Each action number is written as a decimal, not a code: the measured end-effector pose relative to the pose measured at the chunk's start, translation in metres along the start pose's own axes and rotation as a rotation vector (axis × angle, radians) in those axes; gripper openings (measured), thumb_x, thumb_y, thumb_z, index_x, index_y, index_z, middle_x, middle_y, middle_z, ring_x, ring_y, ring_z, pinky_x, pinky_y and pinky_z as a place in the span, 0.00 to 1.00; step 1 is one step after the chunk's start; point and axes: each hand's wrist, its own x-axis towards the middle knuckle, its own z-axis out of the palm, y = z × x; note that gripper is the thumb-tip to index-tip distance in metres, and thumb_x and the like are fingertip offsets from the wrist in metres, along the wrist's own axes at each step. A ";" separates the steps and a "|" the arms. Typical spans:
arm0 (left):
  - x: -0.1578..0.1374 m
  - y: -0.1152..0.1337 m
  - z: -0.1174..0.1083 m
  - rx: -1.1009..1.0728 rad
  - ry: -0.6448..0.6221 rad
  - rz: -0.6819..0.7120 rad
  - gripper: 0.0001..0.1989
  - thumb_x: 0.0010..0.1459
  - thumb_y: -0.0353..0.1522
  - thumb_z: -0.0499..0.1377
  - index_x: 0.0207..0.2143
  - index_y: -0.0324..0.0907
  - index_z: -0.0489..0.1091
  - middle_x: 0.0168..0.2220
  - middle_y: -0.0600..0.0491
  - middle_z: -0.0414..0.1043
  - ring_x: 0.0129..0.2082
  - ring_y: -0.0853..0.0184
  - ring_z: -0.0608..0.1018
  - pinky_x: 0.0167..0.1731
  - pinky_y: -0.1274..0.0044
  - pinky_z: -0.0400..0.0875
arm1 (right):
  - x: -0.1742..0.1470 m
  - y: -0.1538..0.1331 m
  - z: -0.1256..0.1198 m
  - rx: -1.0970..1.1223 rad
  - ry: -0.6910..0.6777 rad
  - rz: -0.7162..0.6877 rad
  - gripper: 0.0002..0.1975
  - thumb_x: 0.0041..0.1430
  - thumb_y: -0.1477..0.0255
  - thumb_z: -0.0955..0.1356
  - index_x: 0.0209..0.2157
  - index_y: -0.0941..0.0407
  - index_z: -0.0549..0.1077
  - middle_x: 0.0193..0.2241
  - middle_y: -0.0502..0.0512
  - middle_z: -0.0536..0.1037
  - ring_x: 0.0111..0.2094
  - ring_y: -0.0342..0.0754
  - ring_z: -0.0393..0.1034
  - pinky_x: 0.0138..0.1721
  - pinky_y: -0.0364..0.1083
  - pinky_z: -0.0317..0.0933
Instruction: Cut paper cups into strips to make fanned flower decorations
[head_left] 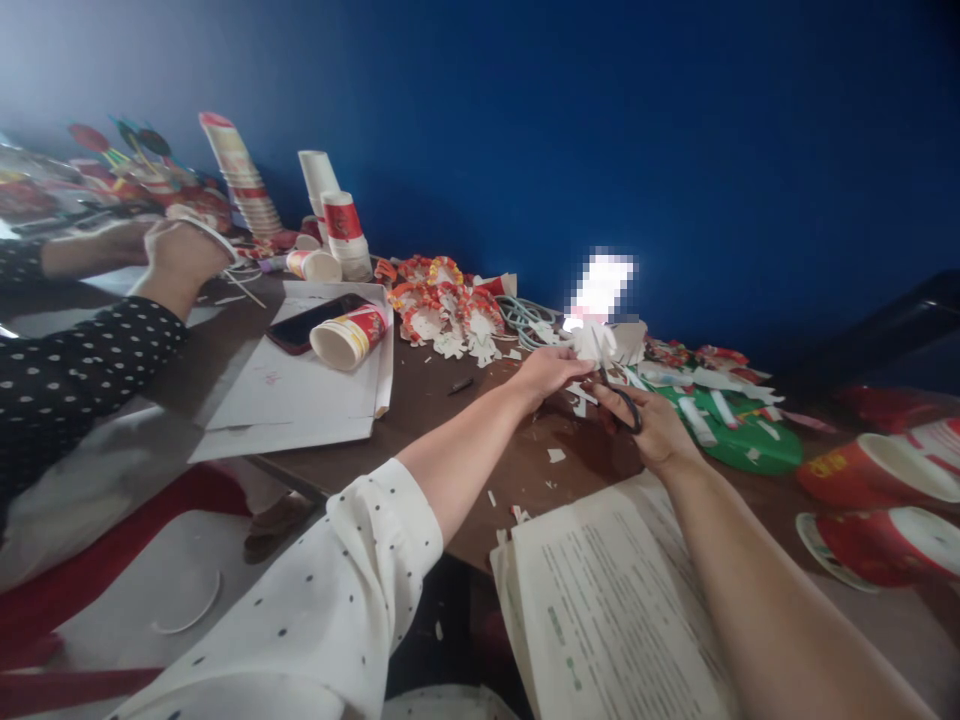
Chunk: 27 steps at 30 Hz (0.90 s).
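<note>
Over the brown table, my left hand pinches a small white paper piece, its edge cut into points. My right hand grips dark-handled scissors, whose blades meet the paper. Below both hands, white paper scraps lie on the tabletop. Left of my left hand sits a heap of red, orange and white cut paper shapes. A green disc with white scraps on it is just right of my right hand. Behind the paper is a bright pixelated patch.
A person's hand at left holds a white ring-like piece. A white box lid carries a phone and a paper cup. Cup stacks stand behind. Printed papers lie in front; red cups lie at right.
</note>
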 end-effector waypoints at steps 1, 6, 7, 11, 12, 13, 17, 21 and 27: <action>0.000 0.000 0.000 -0.003 -0.001 -0.001 0.13 0.46 0.37 0.68 0.24 0.37 0.71 0.19 0.56 0.68 0.20 0.75 0.65 0.24 0.79 0.57 | 0.000 0.000 0.000 0.005 0.000 0.002 0.27 0.54 0.46 0.68 0.17 0.54 0.70 0.15 0.49 0.68 0.23 0.46 0.63 0.30 0.46 0.57; -0.001 0.001 0.000 0.029 0.013 -0.011 0.14 0.46 0.38 0.68 0.23 0.38 0.70 0.17 0.57 0.65 0.18 0.76 0.63 0.22 0.79 0.55 | 0.000 0.001 0.000 0.018 -0.003 0.015 0.27 0.54 0.46 0.68 0.17 0.54 0.70 0.15 0.49 0.68 0.21 0.45 0.62 0.29 0.46 0.55; -0.001 0.002 0.000 0.032 0.013 -0.012 0.14 0.46 0.38 0.68 0.23 0.38 0.71 0.17 0.58 0.64 0.18 0.76 0.63 0.22 0.80 0.55 | 0.001 0.001 0.000 0.020 -0.002 0.015 0.27 0.54 0.47 0.68 0.17 0.54 0.70 0.15 0.49 0.67 0.21 0.45 0.62 0.29 0.46 0.55; 0.000 0.001 0.000 0.026 0.017 -0.020 0.12 0.47 0.37 0.68 0.24 0.37 0.71 0.18 0.57 0.66 0.19 0.75 0.64 0.23 0.80 0.56 | 0.000 0.000 0.001 0.011 0.001 0.022 0.26 0.55 0.49 0.69 0.16 0.55 0.69 0.14 0.49 0.67 0.22 0.44 0.61 0.29 0.45 0.55; 0.000 0.000 0.000 0.025 0.019 -0.022 0.12 0.47 0.36 0.68 0.24 0.37 0.71 0.18 0.57 0.66 0.19 0.75 0.64 0.23 0.80 0.57 | 0.000 -0.001 0.001 0.010 0.005 0.029 0.26 0.55 0.49 0.69 0.16 0.55 0.69 0.14 0.49 0.67 0.22 0.44 0.61 0.29 0.45 0.55; 0.001 -0.001 0.000 0.026 0.020 -0.023 0.12 0.47 0.36 0.68 0.24 0.37 0.71 0.19 0.57 0.66 0.20 0.75 0.65 0.24 0.80 0.57 | -0.001 -0.001 0.001 0.011 0.012 0.036 0.26 0.55 0.49 0.69 0.17 0.55 0.70 0.14 0.49 0.67 0.22 0.44 0.61 0.29 0.45 0.55; 0.005 -0.005 -0.001 0.028 0.015 -0.023 0.12 0.47 0.36 0.68 0.24 0.38 0.71 0.20 0.56 0.68 0.20 0.75 0.66 0.24 0.80 0.58 | -0.001 -0.002 0.001 0.012 0.031 0.055 0.25 0.54 0.48 0.70 0.18 0.55 0.70 0.15 0.49 0.68 0.22 0.44 0.61 0.29 0.45 0.55; 0.004 -0.005 0.000 0.009 0.017 -0.031 0.11 0.48 0.35 0.67 0.25 0.38 0.71 0.21 0.55 0.69 0.21 0.74 0.67 0.25 0.80 0.60 | 0.000 -0.001 0.001 0.004 0.028 0.053 0.25 0.53 0.48 0.70 0.17 0.54 0.70 0.14 0.48 0.67 0.21 0.44 0.60 0.28 0.45 0.54; 0.000 -0.001 0.001 -0.015 0.007 -0.036 0.10 0.50 0.34 0.66 0.24 0.38 0.70 0.19 0.57 0.67 0.20 0.75 0.65 0.24 0.80 0.59 | 0.001 0.002 0.000 -0.006 0.018 0.035 0.26 0.54 0.49 0.70 0.16 0.54 0.70 0.14 0.49 0.68 0.21 0.44 0.61 0.28 0.45 0.54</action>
